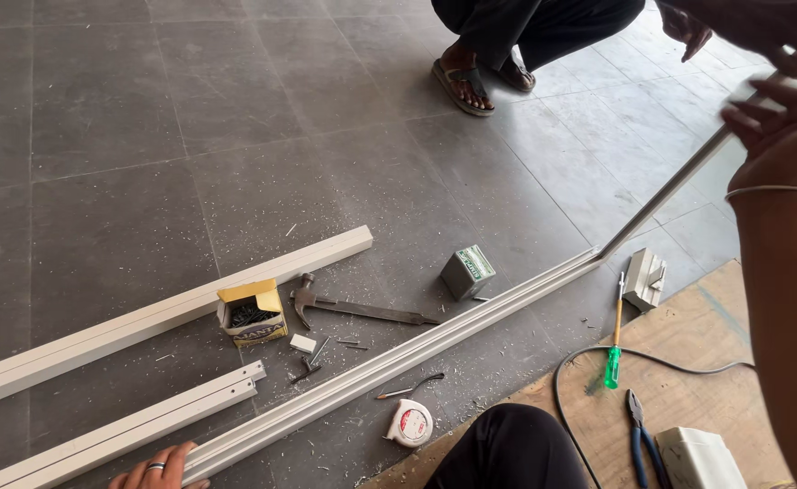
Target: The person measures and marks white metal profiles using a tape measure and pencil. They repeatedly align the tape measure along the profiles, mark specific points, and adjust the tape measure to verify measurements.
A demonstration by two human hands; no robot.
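Note:
My left hand, a ring on one finger, grips the near end of a long white plastic channel that lies slanting across the grey tiled floor. A thin white cover strip rises from the channel's far end up to the upper right. There my right hand, a bangle on its wrist, holds the strip with curled fingers. Another person's hand hovers just above mine.
Two more white channels lie at left. Between them sit a yellow box of nails, a hammer, a small green box and a tape measure. A screwdriver, pliers and a cable lie on a plywood board. A person in sandals squats beyond.

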